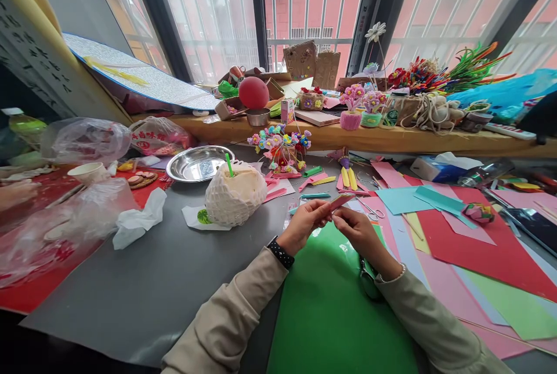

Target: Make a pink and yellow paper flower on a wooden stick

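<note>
Above a green sheet, my left hand pinches a narrow pink paper strip between thumb and fingers. The strip points up and away, and its far end looks finely cut. Close beside it, my right hand has its fingertips pressed together at the strip's lower end, partly hiding it. Black-handled scissors lie on the green sheet by my right wrist. A second, light-handled pair of scissors rests just beyond my right hand.
A coconut in white foam netting with a green straw stands left of my hands, before a metal plate. Handmade flowers stand ahead. Coloured paper covers the right side. At far left, another person's hand shows near plastic bags.
</note>
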`<state>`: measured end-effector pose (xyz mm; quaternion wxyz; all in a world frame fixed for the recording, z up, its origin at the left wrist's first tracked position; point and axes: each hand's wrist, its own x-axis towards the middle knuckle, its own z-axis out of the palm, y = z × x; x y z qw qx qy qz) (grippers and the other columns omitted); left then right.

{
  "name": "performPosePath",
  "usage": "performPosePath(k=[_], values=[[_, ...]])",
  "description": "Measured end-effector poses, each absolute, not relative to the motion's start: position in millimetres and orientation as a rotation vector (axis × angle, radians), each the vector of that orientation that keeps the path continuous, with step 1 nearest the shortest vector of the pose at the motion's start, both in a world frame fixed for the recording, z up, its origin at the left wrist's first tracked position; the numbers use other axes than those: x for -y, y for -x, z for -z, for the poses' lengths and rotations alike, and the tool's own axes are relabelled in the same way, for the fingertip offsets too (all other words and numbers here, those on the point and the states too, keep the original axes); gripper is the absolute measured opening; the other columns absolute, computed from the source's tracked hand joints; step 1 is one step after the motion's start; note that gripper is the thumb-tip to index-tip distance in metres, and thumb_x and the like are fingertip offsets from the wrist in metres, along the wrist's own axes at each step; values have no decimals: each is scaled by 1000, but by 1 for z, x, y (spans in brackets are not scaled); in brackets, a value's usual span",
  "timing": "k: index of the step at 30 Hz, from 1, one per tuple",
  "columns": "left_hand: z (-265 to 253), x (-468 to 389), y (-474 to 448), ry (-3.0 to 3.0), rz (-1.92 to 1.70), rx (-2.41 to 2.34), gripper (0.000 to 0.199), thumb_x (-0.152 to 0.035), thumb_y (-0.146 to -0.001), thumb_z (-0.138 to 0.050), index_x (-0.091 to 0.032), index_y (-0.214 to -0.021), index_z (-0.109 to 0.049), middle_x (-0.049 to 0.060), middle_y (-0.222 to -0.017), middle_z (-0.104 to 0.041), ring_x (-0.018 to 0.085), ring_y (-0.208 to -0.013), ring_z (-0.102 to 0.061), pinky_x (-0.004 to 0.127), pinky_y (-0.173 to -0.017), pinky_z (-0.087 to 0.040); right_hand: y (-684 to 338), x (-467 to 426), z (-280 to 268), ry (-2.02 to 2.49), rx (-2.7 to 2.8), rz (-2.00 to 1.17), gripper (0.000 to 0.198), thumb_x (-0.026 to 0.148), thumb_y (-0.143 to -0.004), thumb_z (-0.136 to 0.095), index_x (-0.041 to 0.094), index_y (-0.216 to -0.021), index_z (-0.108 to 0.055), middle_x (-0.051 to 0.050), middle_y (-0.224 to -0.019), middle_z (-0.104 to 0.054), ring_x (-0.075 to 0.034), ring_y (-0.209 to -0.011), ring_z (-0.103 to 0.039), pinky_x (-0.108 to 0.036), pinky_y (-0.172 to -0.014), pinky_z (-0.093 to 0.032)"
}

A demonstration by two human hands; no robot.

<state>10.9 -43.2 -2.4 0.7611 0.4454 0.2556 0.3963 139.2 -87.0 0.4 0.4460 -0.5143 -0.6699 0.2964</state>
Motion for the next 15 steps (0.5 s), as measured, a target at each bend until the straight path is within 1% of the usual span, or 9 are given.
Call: performPosePath(k=[8, 15], values=[[2, 42, -9, -950, -862, -540, 32, -38, -61, -68, -10, -72, -57, -3, -55, -49, 3, -49, -40, 18, -49, -25, -142, 84, 5, 1264, 1682, -803, 19, 31, -74, -41, 17, -67, -50, 4, -53, -38, -9, -48, -31, -23, -46, -25], [2, 40, -6, -934, -798, -489, 28, -37, -63, -67, -11, -71, -57, -3, -56, -49, 2, -50, -40, 17, -49, -26, -148, 81, 4, 1196, 1744, -872, 19, 32, -77, -42, 17, -66, -48, 5, -54, -36, -8, -48, -31, -22, -45, -25]])
